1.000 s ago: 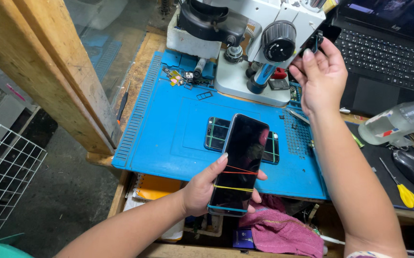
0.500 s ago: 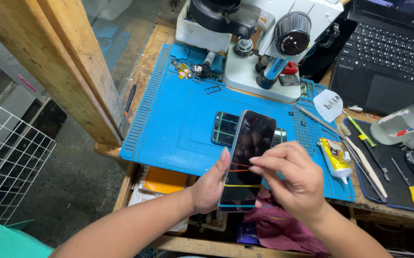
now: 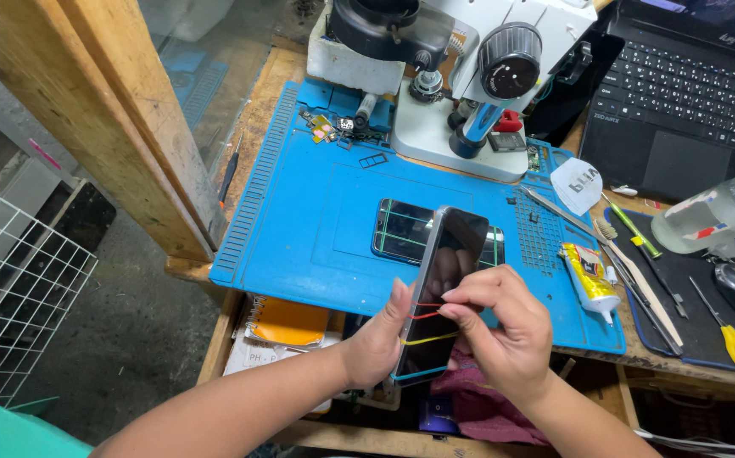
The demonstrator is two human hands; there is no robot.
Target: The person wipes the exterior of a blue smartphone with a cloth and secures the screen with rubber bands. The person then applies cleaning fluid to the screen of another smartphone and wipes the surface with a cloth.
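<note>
Gripping the dark phone (image 3: 440, 288) at its edge, left hand (image 3: 377, 339) closed; right hand (image 3: 503, 331) pinches its red rubber band (image 3: 425, 315).

a wooden bench (image 3: 259, 93) carries a blue work mat (image 3: 316, 212); right of the mat lie a black laptop (image 3: 690, 102) and a dark mat (image 3: 707, 326).
</note>
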